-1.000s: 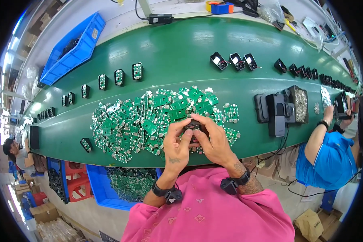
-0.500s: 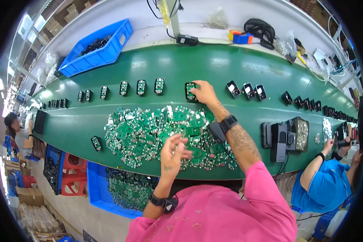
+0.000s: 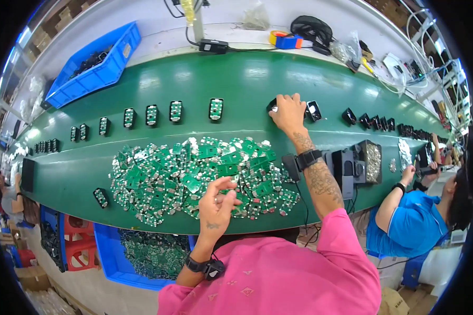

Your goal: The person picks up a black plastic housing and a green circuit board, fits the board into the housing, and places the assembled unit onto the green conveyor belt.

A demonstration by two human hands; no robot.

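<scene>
My right hand [image 3: 290,113] is at the back middle of the green bench, fingers bent down over a small black plastic housing [image 3: 272,106]; its palm hides most of what it grips. Just right of it lies another black housing [image 3: 314,111]. To the left stands a black housing with a green circuit board [image 3: 215,109] in it, part of a row of similar filled ones. Below, my left hand [image 3: 218,206] hovers over the near side of a wide heap of loose green circuit boards [image 3: 163,178]. Its fingers are half curled and apart, with nothing visible in them.
More black housings [image 3: 373,122] line up at the right. A grey-black device [image 3: 345,170] and a tray of small metal parts [image 3: 372,161] sit right of my forearm. A blue crate [image 3: 97,65] stands back left, and a blue bin [image 3: 108,257] is below. A person in blue [image 3: 410,226] works at right.
My right hand has let go of the board-filled housing and moved right onto the black housings. The left hand stays over the heap, its fingers more curled. The view has swung right.
</scene>
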